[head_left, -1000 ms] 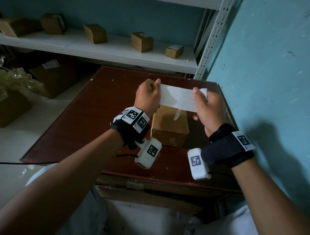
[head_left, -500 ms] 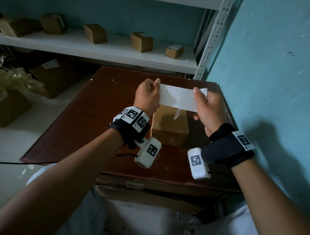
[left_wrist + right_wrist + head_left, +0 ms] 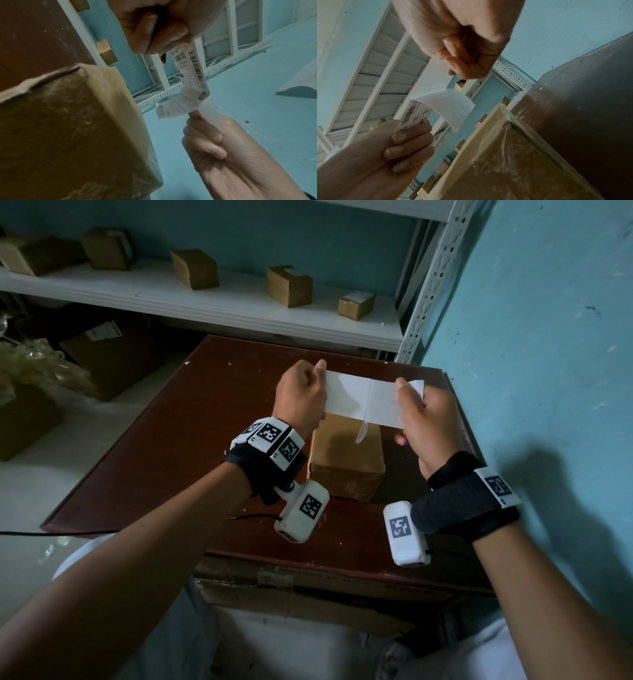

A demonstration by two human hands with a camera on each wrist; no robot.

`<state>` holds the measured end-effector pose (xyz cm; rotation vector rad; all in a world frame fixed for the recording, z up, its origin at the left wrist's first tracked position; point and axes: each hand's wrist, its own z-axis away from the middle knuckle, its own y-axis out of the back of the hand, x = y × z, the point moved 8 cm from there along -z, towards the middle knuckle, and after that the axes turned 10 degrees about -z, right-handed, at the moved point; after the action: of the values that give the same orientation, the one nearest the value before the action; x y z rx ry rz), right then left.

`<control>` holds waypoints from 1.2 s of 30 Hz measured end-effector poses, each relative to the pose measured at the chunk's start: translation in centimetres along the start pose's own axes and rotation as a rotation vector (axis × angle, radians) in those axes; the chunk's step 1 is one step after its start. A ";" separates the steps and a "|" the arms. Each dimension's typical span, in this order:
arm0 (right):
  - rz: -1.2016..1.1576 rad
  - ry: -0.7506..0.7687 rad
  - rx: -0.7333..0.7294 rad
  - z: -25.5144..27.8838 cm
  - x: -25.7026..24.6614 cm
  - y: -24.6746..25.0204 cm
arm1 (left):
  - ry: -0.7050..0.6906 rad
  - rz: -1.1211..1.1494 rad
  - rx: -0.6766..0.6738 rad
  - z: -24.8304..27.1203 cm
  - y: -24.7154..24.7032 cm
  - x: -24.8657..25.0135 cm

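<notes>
A white label point(image 3: 363, 402) is held stretched out in the air, over the far end of a cardboard box point(image 3: 346, 463), and is not seen to touch it. Its blank side is turned up toward the head camera; barcodes and print are shown on its underside in the left wrist view. A seam is seen across its middle, and a thin strip hangs from the seam at 6 o'clock. The label's 9 o'clock end is pinched by the left hand point(image 3: 301, 398), thumb on top and fingers curled beneath. The 3 o'clock end is pinched by the right hand point(image 3: 428, 422) in the same way. In the right wrist view a blank flap is seen curling off between the two hands. The box is stood on a dark brown table point(image 3: 205, 422), toward its 3 o'clock edge. A white shelf point(image 3: 205, 299) bearing small cardboard boxes point(image 3: 289, 285) is found at 12 o'clock of the table, and a blue wall point(image 3: 548, 337) at 3 o'clock.
</notes>
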<state>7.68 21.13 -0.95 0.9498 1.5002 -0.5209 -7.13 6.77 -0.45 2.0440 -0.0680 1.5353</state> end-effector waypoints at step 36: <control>0.018 0.027 0.018 0.7 -1.4 0.3 | -0.001 0.039 0.024 -0.6 0.3 -0.4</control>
<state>8.29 20.40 0.32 0.9867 1.5121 -0.5114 -7.91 6.69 -0.63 2.0728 -0.0904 1.5658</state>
